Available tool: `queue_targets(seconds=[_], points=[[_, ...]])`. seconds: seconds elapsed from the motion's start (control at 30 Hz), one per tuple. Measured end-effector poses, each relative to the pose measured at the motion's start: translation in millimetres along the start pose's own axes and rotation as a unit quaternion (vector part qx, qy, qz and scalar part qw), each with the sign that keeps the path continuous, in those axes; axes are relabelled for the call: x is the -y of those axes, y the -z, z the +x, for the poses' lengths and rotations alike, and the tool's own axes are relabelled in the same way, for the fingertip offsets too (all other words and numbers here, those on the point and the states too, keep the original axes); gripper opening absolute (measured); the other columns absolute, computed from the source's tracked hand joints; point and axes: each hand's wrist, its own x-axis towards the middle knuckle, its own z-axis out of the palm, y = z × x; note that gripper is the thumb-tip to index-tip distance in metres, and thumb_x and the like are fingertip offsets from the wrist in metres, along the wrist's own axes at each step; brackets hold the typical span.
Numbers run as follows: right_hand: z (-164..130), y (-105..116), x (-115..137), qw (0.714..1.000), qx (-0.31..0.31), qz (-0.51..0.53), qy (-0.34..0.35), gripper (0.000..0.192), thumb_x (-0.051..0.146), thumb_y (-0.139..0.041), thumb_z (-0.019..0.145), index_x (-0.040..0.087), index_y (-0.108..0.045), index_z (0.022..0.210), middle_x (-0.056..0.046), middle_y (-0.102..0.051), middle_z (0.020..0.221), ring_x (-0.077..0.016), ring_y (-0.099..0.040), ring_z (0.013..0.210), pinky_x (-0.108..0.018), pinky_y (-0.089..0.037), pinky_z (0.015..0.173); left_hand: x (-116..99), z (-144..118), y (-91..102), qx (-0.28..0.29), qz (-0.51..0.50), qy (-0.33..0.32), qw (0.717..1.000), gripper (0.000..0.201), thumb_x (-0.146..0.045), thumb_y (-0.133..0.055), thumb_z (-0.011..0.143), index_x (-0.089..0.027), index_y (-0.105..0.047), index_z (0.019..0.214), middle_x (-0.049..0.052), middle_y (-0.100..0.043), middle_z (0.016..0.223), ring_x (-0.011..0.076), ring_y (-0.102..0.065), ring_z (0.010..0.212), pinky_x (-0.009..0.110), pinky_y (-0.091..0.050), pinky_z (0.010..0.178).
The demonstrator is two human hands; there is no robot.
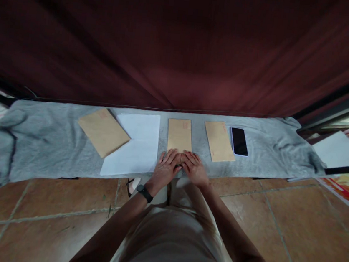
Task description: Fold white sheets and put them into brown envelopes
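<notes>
In the head view, a tan paper envelope [180, 134] lies lengthwise on the grey cloth in front of me, with a faint red print near its far end. Both hands rest on its near end. My left hand [166, 166], with a dark watch on the wrist, has its fingers stretched out over the left corner. From the other side, my right hand [195, 169] lays its fingers on the right corner. Between the hands a bit of the flap [181, 158] shows; the thumbs are partly hidden.
On the left, a second envelope [103, 133] overlaps white paper sheets [140, 152]. To the right lie a third envelope [219, 141] and a smartphone [239, 141]. The grey cloth [47, 137] covers a narrow bench against a dark red curtain [182, 64]. Tiled floor [277, 227] lies below.
</notes>
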Motion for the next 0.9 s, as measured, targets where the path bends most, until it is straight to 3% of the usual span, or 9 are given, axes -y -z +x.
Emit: queue_targets(seconds=[0.27,0.37,0.47,0.63,0.9], points=[[-10,5,-5,1.000,-0.016,-0.003,0.017,0.045,0.027,-0.050,0.103,0.020,-0.053,0.147,-0.010,-0.054,0.152,-0.0262,-0.051,0.141,-0.048,-0.040,0.121,-4,-9,6.4,-0.018,-0.013,0.025,0.999,0.046,-0.030,-0.040,0.103,-0.010,-0.053,0.143,0.017,-0.052,0.152,0.0278,-0.045,0.145,0.050,-0.034,0.123],[-10,4,-5,1.000,-0.016,-0.005,0.019,0.046,0.027,-0.048,0.103,0.019,-0.052,0.148,-0.011,-0.053,0.152,-0.0260,-0.051,0.141,-0.048,-0.039,0.121,-5,5,9.7,-0.026,-0.032,0.029,0.999,0.047,-0.030,-0.035,0.105,-0.011,-0.051,0.145,0.016,-0.052,0.153,0.0252,-0.046,0.145,0.046,-0.034,0.123],[-10,2,-4,1.000,-0.022,-0.009,0.011,0.046,0.026,-0.048,0.102,0.017,-0.054,0.147,-0.011,-0.054,0.151,-0.0258,-0.053,0.139,-0.048,-0.039,0.121,-5,31,9.0,-0.010,-0.038,0.004,0.999,0.051,-0.034,-0.034,0.105,-0.011,-0.045,0.150,0.013,-0.043,0.160,0.0250,-0.036,0.151,0.044,-0.032,0.125],[-10,1,-1,0.999,-0.033,-0.028,0.001,0.044,0.026,-0.049,0.102,0.016,-0.057,0.144,-0.011,-0.061,0.144,-0.0259,-0.057,0.135,-0.049,-0.040,0.121,2,67,-5.1,0.019,-0.021,0.000,1.000,0.057,-0.039,-0.035,0.105,-0.008,-0.043,0.152,0.015,-0.039,0.162,0.0265,-0.030,0.153,0.044,-0.027,0.126],[-9,4,0,0.999,-0.031,-0.035,0.008,0.043,0.023,-0.048,0.102,0.018,-0.055,0.145,-0.010,-0.057,0.149,-0.0236,-0.054,0.138,-0.047,-0.039,0.122,25,65,-10.4,0.016,0.003,0.038,0.999,0.061,-0.037,-0.040,0.102,-0.008,-0.037,0.156,0.015,-0.034,0.165,0.0254,-0.026,0.155,0.043,-0.024,0.127]])
